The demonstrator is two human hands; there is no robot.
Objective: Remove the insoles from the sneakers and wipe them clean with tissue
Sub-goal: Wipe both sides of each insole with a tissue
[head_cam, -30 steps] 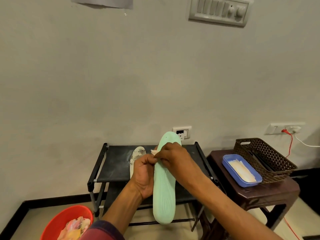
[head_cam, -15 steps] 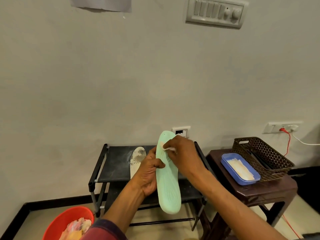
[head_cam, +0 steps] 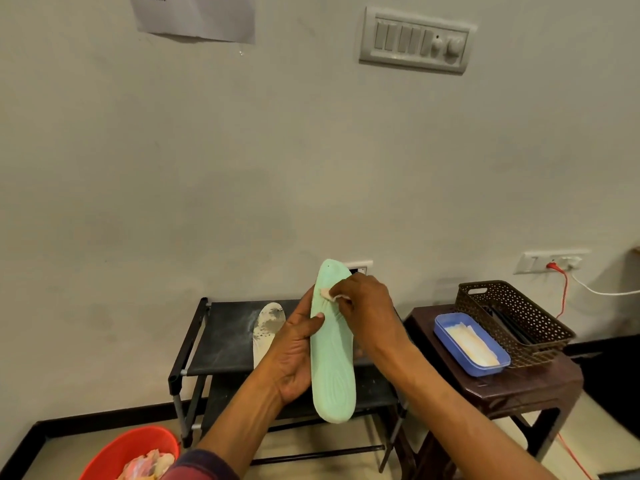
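Above the black rack (head_cam: 221, 336), the left hand (head_cam: 294, 355) is clasping the light, bendy green insole (head_cam: 332, 368) mid-length; right hand (head_cam: 363, 306) fingers are pinching tissue (head_cam: 327, 293) against it.

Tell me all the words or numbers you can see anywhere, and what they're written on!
"INITIAL STATE": my best reading of one blurry, cut-off line on the paper sheet taped to the wall at the top edge.
Switch panel: no readable markings.
Green insole, held by the left hand and wiped with tissue by the right hand: only moulded patterns, no words.
Blue tray, brown basket, red bucket: no text.
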